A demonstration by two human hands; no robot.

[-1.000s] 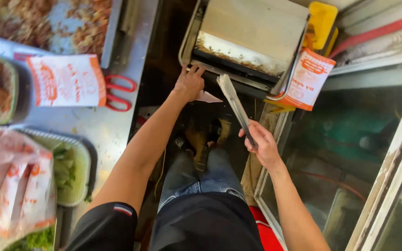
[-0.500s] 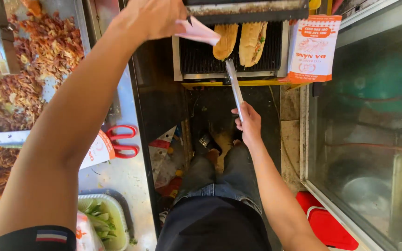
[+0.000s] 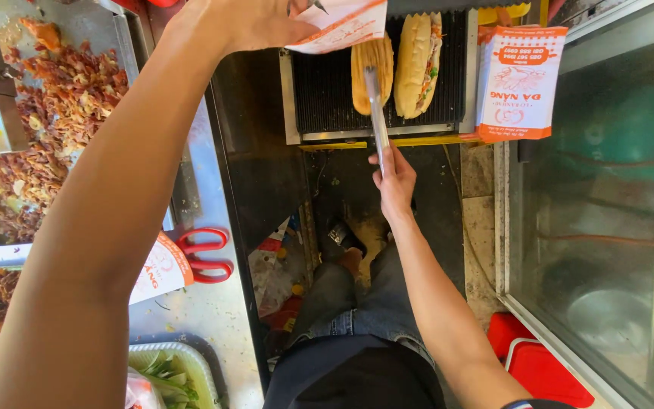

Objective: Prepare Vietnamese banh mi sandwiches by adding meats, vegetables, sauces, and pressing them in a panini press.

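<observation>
Gripping slim metal tongs (image 3: 376, 106), right hand (image 3: 395, 178)

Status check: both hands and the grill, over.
Left hand holding paper sleeve above grill. Right hand gripping tongs, tips on left sandwich. Second sandwich alongside. Nothing blocking.

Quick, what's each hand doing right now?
Left hand: closed on a white and orange paper bag.
Right hand: closed on metal tongs that reach a sandwich on the grill.
</observation>
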